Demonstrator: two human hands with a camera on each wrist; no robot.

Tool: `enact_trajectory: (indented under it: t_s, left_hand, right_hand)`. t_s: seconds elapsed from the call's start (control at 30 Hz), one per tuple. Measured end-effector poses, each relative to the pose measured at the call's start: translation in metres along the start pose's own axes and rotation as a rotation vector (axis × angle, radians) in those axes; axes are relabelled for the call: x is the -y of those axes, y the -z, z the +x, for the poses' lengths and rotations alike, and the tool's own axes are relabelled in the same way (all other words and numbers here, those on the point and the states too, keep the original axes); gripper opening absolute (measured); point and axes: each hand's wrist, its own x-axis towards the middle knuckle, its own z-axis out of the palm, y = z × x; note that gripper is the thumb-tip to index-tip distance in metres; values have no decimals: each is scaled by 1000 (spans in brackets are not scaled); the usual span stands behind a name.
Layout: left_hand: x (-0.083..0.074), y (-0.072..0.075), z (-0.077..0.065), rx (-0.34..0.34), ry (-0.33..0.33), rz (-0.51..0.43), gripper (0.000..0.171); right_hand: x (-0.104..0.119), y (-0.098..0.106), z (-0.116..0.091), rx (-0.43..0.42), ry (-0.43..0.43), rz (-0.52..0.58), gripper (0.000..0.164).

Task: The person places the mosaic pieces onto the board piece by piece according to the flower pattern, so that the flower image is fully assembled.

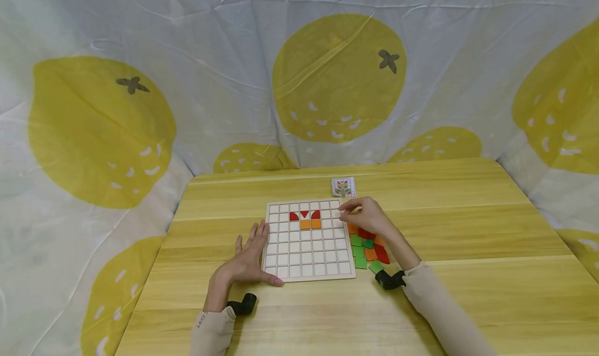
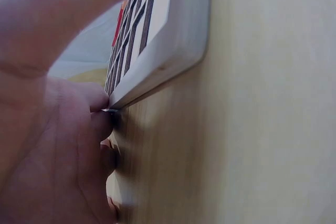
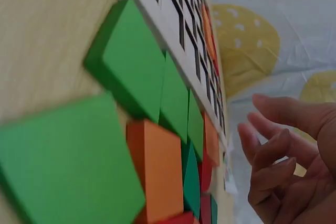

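A pale wooden grid board (image 1: 307,255) lies flat on the table. In its upper middle sit red pieces (image 1: 304,214) and two orange squares (image 1: 305,224). My left hand (image 1: 248,260) touches the board's left edge with extended fingers, its thumb spread to the near left corner. Over the board's upper right edge hovers my right hand (image 1: 367,214), fingers loosely bent. In the right wrist view, a gap shows between thumb and fingers, with nothing held. Beneath that arm lies a pile of green pieces (image 1: 358,251), orange pieces (image 1: 370,254) and red pieces (image 1: 381,253).
Behind the board lies a small printed card (image 1: 343,187) with a coloured pattern on a grid. The wooden table (image 1: 444,210) meets a lemon-print cloth (image 1: 234,86) at its back and sides. A black wrist camera mount (image 1: 389,279) hangs close to the loose pieces.
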Motion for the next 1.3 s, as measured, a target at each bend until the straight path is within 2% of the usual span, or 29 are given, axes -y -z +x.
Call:
enact_trajectory:
  t_s: [0.23,0.33,0.5,0.67,0.93,1.1,1.3]
  left_hand:
    - [1,-1,-2,-3,-4,-2,151]
    - [2,-2,-1,0,-3,0,151]
    - [2,-3,-1,7,-1,-4,151]
    - [2,-2,0,7,4,-2,151]
    - [2,-1,0,5,3,5,152]
    - [1,-1,0,0,-6,-2,152]
    - [2,-1,2,-2,-6,-11,151]
  right_hand:
    - [-20,21,-12,15,-39,12,32]
    - [-24,22,-13,36,-53,5,33]
    - [-25,19,-9,31,-18,-84,33]
    - [-25,17,-8,22,5,-140,25]
    - [-24,15,-8,26,-36,-32,22]
    - [-24,16,-9,31,-55,26,28]
    - [-23,18,-9,39,-51,17,32]
